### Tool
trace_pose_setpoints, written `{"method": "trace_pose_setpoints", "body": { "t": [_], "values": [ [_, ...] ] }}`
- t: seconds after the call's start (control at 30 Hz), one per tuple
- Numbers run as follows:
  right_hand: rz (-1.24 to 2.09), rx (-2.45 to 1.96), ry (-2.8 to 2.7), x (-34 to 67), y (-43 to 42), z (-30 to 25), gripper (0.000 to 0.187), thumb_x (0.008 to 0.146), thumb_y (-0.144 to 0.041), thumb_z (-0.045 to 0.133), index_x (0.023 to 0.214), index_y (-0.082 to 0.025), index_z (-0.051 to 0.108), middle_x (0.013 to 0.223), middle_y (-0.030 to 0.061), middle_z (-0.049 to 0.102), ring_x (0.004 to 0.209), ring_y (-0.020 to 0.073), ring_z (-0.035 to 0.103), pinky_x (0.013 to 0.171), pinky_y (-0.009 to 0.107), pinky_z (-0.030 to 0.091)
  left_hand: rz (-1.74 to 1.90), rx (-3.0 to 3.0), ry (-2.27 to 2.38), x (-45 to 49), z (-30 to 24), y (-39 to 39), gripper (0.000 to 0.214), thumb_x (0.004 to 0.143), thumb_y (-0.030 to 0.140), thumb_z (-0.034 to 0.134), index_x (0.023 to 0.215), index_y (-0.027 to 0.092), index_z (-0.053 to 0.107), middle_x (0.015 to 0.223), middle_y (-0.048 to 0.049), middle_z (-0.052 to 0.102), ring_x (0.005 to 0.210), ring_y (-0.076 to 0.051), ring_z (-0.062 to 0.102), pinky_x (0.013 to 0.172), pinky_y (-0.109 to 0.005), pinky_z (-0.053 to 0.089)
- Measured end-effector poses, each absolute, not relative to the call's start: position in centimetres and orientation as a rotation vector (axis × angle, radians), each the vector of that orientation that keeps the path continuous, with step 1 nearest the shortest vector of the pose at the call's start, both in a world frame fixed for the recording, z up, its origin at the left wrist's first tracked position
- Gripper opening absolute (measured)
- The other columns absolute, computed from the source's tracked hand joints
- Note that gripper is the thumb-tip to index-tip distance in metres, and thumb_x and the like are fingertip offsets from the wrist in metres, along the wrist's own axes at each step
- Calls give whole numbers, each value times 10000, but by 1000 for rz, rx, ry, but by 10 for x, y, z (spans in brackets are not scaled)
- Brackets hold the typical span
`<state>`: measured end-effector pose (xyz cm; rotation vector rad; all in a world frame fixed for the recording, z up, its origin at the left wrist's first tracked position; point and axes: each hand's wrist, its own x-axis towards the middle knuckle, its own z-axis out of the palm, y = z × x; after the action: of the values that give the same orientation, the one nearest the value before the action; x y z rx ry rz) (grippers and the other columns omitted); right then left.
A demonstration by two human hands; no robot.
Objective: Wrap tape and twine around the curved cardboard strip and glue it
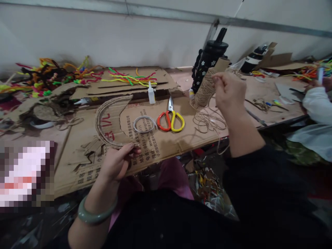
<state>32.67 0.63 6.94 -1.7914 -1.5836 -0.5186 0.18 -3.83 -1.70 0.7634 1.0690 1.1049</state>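
My left hand (120, 159) is closed on the lower end of a C-shaped curved strip (98, 121), tan and ridged like rows of twine, held over the printed cardboard sheet (168, 148). My right hand (229, 93) is raised with its fingers pinched, in front of a cone of twine (204, 90). A thin strand appears to be between those fingertips, though it is hard to see. Loose loops of twine (209, 121) lie below the cone. Scissors (171, 119) with red and yellow handles, a white ring (144, 124) and a small clear bottle (151, 94) lie or stand between my hands.
Colourful fuzzy stems (52, 76) are heaped at the back left. A black flower-dotted object (207, 62) stands behind the cone, and a dark bottle (254, 58) leans farther right. Another person's sleeve (316, 103) shows at the right edge. Scraps (207, 183) litter the floor.
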Motion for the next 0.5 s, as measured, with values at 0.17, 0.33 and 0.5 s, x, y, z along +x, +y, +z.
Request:
{"method": "trace_pose_setpoints", "body": {
  "t": [0.17, 0.33, 0.5],
  "values": [
    [-211, -1640, -2108, 257, 8, 47, 333, 931, -179, 360, 1009, -168, 683, 980, 97, 687, 935, 211, 617, 807, 323, 449, 1114, 772, 1051, 2, -15, -38, 144, 510, 227, 778, 583, 128, 703, 540, -38, 675, 485, -125, 615, 467, -195, 494],
    [160, -1481, -2327, 214, -11, 15, 230, 929, -236, 468, 893, -159, 681, 939, 91, 698, 924, 216, 604, 847, 345, 420, 1102, 774, 1045, 2, -15, -39, 142, 514, 232, 771, 575, 131, 693, 535, -28, 661, 478, -120, 607, 469, -198, 487],
    [651, -1132, -1923, 182, -34, -9, 215, 931, -282, 472, 900, -164, 649, 866, 43, 686, 792, 144, 605, 728, 264, 446, 1110, 848, 1005, 2, -17, -41, 143, 576, 243, 765, 654, 149, 691, 581, -20, 667, 491, -130, 593, 469, -224, 483]
  ]
}}
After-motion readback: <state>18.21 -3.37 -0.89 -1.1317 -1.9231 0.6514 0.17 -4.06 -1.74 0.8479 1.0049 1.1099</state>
